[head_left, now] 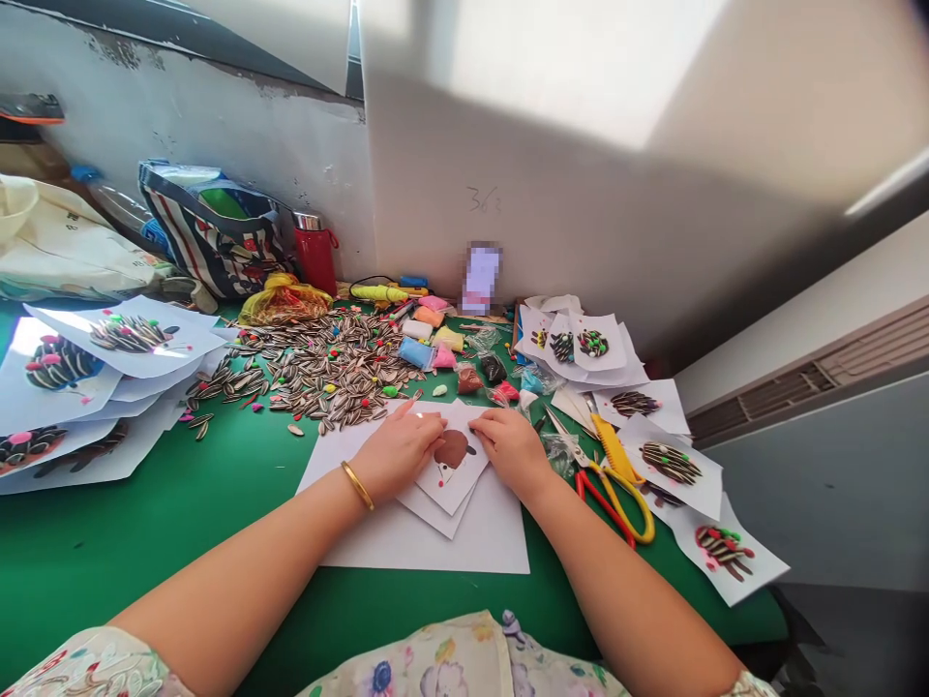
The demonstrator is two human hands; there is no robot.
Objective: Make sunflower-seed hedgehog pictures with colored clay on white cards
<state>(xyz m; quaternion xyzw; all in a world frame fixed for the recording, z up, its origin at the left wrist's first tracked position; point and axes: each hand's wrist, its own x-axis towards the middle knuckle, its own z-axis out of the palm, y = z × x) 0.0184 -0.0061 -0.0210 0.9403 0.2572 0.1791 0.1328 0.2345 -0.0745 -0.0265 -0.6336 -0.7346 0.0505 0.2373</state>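
A white paper card [454, 499] lies between my hands on top of other white sheets. On it is a flat brown clay piece [454, 447] with a small dark ear and a red dot, like a hedgehog. My left hand [406, 447], with a gold bangle on the wrist, has its fingers closed and bent at the clay's left edge. My right hand [512, 447] pinches at the card's upper right edge, thumb and forefinger together. Its fingertips sit just beside the dark ear. Beneath everything lies a larger white sheet [435, 554].
Behind my hands spreads a heap of sunflower seeds [326, 363], with packs of coloured clay [417, 351] beside it. Yellow-handled scissors [643, 513] and a yellow utility knife [614, 445] lie right. Finished seed pictures are stacked left [131, 334] and right [672, 463]. A red bottle [314, 257] stands behind.
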